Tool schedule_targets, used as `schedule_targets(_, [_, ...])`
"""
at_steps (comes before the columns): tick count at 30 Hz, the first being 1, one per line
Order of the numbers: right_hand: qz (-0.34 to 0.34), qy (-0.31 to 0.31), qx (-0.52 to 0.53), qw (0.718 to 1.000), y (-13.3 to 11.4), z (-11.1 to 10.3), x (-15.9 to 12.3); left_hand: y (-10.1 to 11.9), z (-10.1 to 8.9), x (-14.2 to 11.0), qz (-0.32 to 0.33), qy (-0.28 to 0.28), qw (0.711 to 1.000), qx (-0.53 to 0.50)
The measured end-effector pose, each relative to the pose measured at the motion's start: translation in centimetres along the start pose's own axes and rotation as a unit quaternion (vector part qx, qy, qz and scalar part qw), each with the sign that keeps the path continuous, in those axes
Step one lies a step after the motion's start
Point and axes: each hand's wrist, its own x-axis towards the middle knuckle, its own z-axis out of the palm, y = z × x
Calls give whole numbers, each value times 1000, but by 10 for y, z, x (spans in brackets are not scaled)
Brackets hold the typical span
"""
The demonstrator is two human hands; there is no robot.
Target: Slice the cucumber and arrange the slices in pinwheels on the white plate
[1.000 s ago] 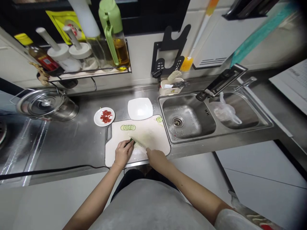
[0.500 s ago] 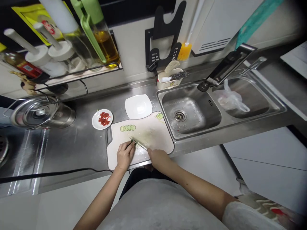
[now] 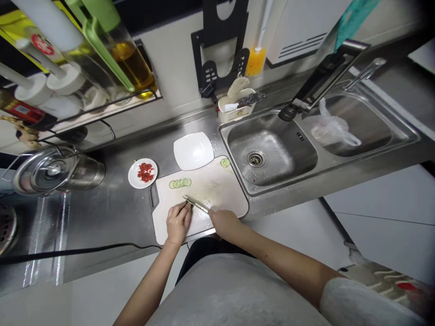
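My right hand (image 3: 224,223) is closed round the handle of a kitchen knife (image 3: 197,205), its blade slanting up and left over the white cutting board (image 3: 166,210). With bent fingers my left hand (image 3: 178,222) holds a piece of cucumber (image 3: 188,203) on the board, mostly hidden by the fingers and right beside the blade. A short overlapping row of cucumber slices (image 3: 180,183) lies further up the board. More cucumber slices (image 3: 224,162) sit at its upper right corner.
Behind the board stands a white square plate (image 3: 193,151). A small round plate (image 3: 133,178) with chopped red pieces is to its left. The sink (image 3: 272,156) borders the board on the right. A steel pot (image 3: 84,172) stands at far left, and a black cord (image 3: 102,247) crosses the counter.
The camera view has shifted slightly. The knife stays beside the cucumber piece, its blade turned a little, and both hands keep nearly the same place on the board.
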Motion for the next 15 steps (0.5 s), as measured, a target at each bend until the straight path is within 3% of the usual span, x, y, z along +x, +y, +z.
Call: schedule_targets(15, [-15,8,-1,1000,9,4,12,2,-2,2,0,3,1000,4])
